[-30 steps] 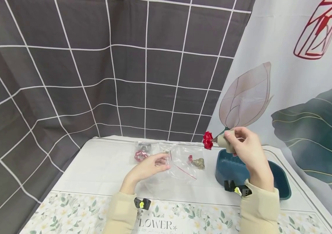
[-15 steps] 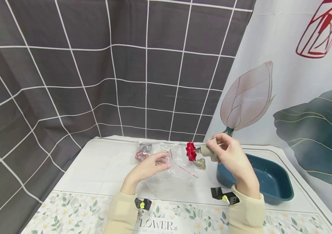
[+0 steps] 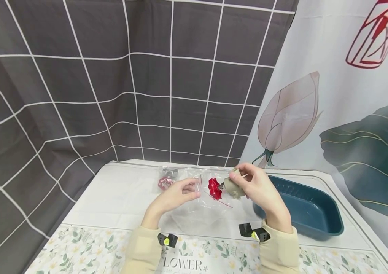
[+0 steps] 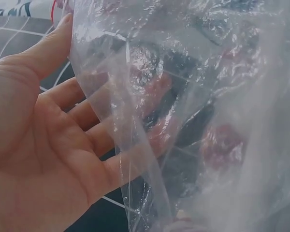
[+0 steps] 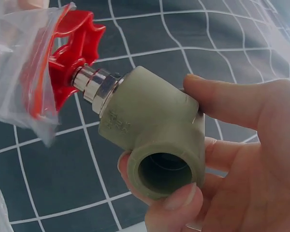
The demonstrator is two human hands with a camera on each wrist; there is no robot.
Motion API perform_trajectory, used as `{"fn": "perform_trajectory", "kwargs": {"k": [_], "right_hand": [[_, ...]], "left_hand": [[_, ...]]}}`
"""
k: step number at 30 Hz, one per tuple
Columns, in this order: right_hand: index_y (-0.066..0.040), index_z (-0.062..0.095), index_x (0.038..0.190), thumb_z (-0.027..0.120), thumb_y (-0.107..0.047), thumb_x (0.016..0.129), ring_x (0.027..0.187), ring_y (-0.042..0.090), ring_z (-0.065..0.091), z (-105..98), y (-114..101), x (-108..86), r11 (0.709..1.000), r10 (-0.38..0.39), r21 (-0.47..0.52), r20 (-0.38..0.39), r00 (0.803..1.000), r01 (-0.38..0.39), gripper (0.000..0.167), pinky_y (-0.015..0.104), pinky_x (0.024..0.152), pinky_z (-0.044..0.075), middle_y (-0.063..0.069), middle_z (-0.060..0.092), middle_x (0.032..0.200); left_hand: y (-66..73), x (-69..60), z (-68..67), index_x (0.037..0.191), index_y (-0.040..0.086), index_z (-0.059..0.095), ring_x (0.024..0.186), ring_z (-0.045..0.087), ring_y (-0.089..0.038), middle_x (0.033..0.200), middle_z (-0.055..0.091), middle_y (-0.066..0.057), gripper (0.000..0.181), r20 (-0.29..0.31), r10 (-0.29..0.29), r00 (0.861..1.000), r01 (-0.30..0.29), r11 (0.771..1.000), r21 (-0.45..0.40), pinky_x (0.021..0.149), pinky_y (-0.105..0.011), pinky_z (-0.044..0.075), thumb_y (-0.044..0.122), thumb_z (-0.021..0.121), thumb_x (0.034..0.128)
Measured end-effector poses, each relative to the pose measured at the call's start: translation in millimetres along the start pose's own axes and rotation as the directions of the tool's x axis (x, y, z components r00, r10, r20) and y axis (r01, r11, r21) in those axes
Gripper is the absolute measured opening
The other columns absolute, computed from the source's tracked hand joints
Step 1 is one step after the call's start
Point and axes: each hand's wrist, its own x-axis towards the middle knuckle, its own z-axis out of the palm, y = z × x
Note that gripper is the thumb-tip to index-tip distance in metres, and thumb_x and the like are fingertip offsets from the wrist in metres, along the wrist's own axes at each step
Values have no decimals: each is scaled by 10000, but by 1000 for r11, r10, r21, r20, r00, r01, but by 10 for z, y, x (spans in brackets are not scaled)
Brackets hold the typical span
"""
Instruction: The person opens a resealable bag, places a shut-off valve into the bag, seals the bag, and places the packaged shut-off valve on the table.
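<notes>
My left hand (image 3: pixel 175 195) holds the edge of a clear zip bag (image 4: pixel 183 58) with a red seal line. In the left wrist view several fingers show through the plastic, and the thumb lies at the bag's edge. My right hand (image 3: pixel 262 192) grips a stop valve (image 5: pixel 152 108) by its grey-green plastic body, whose round port faces the camera. The valve's red handwheel (image 5: pixel 77 48) points left, partly behind the plastic at the bag's mouth in the right wrist view. Behind the right hand's valve, a brass valve (image 3: pixel 237 195) is mostly hidden.
Left of the bag lies another bagged valve (image 3: pixel 165 182) with a red handwheel. A dark blue basin (image 3: pixel 312 209) stands at the right, partly behind my right forearm. White cloth (image 3: pixel 112 194) covers the table, with a flower-print strip (image 3: pixel 81 247) at the front.
My right hand has carried the valve left and down from above the basin, bringing its red handwheel to the bag's mouth. The left hand has stayed nearly still with the bag.
</notes>
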Motion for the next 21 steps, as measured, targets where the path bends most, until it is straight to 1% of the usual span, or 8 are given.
{"fn": "perform_trajectory", "kwargs": {"k": [3, 5, 10, 16, 18, 21], "right_hand": [[-50, 622, 1099, 683, -309, 935, 634, 225, 549, 37, 1, 11, 1000, 4, -14, 10, 1000, -4, 312, 315, 467, 480, 84, 607, 810], [-56, 628, 1100, 679, -315, 938, 656, 219, 566, 62, -1, 20, 999, 0, -32, 13, 1000, 0, 310, 323, 496, 492, 72, 617, 825], [-72, 654, 1064, 682, -267, 935, 697, 201, 599, 145, -3, 60, 997, -20, -70, 14, 1000, 21, 236, 342, 571, 513, 50, 637, 837], [-102, 661, 1019, 691, -245, 917, 657, 177, 599, 276, -13, 94, 991, -40, -124, 17, 999, 42, 178, 343, 545, 499, 19, 633, 782], [-105, 663, 1009, 694, -239, 913, 637, 172, 597, 311, -15, 99, 990, -46, -134, 20, 999, 49, 168, 342, 524, 497, 11, 633, 762], [-114, 663, 998, 703, -234, 904, 597, 165, 587, 338, -17, 99, 987, -56, -147, 21, 998, 58, 157, 341, 494, 487, 1, 625, 724]], "left_hand": [[12, 1, 13, 1396, 50, 506, 1142, 591, -251, 1192, 629, -87, 534, 5, 13, 1000, -13, 1000, -2, 985, -391, 480, 278, 668, 941], [25, 3, 21, 1395, 51, 507, 1145, 589, -242, 1197, 628, -85, 536, 9, 17, 1000, -17, 1000, -4, 990, -379, 476, 279, 672, 939], [61, 19, 46, 1396, 62, 511, 1152, 589, -227, 1211, 628, -87, 537, 11, 24, 1000, -24, 1000, -2, 987, -355, 477, 289, 673, 938], [66, 24, 66, 1371, 47, 528, 1132, 604, -235, 1202, 638, -101, 509, 8, 45, 999, -45, 999, -2, 971, -356, 489, 285, 667, 943], [56, 24, 70, 1364, 36, 531, 1139, 602, -249, 1225, 629, -117, 498, 6, 53, 999, -53, 999, -7, 974, -355, 489, 278, 661, 948], [50, 29, 79, 1363, 32, 530, 1180, 585, -270, 1302, 591, -139, 487, 5, 63, 998, -63, 998, -21, 985, -347, 483, 262, 657, 953]]}}
